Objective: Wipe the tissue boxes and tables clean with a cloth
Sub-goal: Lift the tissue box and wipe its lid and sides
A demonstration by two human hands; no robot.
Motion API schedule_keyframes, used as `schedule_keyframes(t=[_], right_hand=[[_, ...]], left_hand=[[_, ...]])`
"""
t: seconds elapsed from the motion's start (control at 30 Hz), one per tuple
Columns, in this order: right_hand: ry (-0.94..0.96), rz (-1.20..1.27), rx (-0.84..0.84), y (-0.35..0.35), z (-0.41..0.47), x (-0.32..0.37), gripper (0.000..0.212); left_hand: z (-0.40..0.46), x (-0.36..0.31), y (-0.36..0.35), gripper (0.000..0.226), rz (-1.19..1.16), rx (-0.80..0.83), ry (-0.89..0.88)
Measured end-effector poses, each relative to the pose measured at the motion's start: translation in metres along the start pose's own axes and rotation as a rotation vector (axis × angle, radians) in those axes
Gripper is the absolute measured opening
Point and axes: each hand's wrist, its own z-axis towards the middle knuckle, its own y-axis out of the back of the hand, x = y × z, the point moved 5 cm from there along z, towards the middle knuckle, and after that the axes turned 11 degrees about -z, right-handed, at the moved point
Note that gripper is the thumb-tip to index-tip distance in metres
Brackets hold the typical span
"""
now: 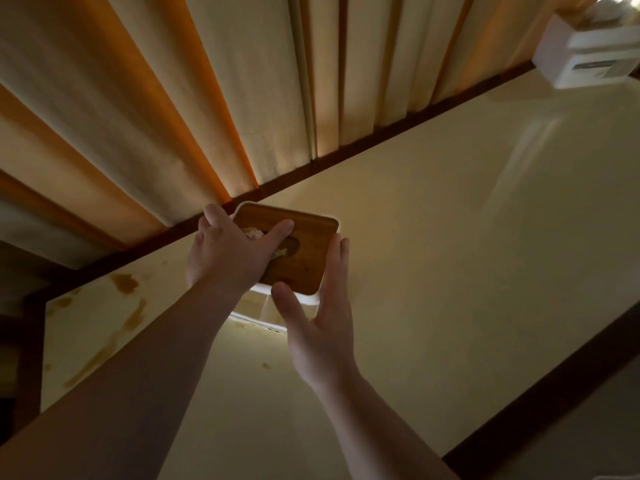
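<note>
Tissue box (313, 299) white, lid (304, 251) brown wood-grain — table (450, 220) pale cream, dark brown edge, brownish stains at left. Curtain (173, 98) cream with orange folds. Second box (568, 53) far right — white.

Cream and orange pleated curtains (194, 98) hanging behind, folds running down to a dark wooden trim. Brownish stains (126, 282) at the near left. Blurred beyond telling at far right.
</note>
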Motion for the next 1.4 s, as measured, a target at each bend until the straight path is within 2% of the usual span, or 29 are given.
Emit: schedule_keyframes(t=[0.2, 0.4, 0.57, 0.77, 0.87, 0.97, 1.07, 1.13, 1.2, 1.3, 1.37, 1.4], right_hand=[[-0.023, 0.028, -0.014, 0.006, 0.024, 0.007, 0.099], [0.028, 0.011, -0.031, -0.001, -0.003, 0.004, 0.103], [-0.072, 0.24, -0.037, -0.002, 0.027, -0.01, 0.116], [-0.06, 0.217, -0.03, -0.012, -0.022, -0.008, 0.118], [-0.059, 0.274, -0.049, -0.007, 0.0, -0.003, 0.117], [-0.074, 0.381, -0.016, 0.0, 0.021, -0.006, 0.129], [-0.06, 0.389, 0.031, 0.002, 0.017, -0.008, 0.131], [-0.063, 0.391, 0.045, 0.004, 0.014, -0.009, 0.125], [-0.062, 0.371, 0.051, 0.007, 0.016, -0.009, 0.117], [-0.058, 0.354, 0.041, 0.008, 0.018, -0.008, 0.115], [-0.078, 0.408, 0.03, 0.007, 0.018, -0.008, 0.118], [-0.097, 0.438, 0.031, 0.006, 0.019, -0.009, 0.117]], left_hand=[[0.0, 0.001, 0.0, 0.104, -0.021, 0.003, -0.007], [-0.001, 0.001, 0.0, 0.106, -0.011, 0.002, 0.0], [0.0, 0.002, 0.0, 0.107, -0.008, 0.009, 0.006], [-0.001, 0.001, 0.0, 0.108, 0.009, 0.011, 0.021], [-0.001, 0.001, 0.0, 0.111, -0.004, 0.022, 0.025], [0.002, -0.004, 0.002, 0.115, 0.047, 0.06, 0.069], [0.008, -0.01, 0.006, 0.117, 0.159, 0.14, 0.077], [0.01, -0.013, 0.01, 0.116, 0.212, 0.237, 0.035], [0.012, -0.016, 0.016, 0.126, 0.201, 0.354, -0.028], [0.008, -0.028, 0.024, 0.148, 0.322, 0.615, -0.284], [0.002, -0.036, 0.025, 0.15, 0.412, 0.765, -0.46], [0.001, -0.038, 0.025, 0.148, 0.44, 0.787, -0.515]])
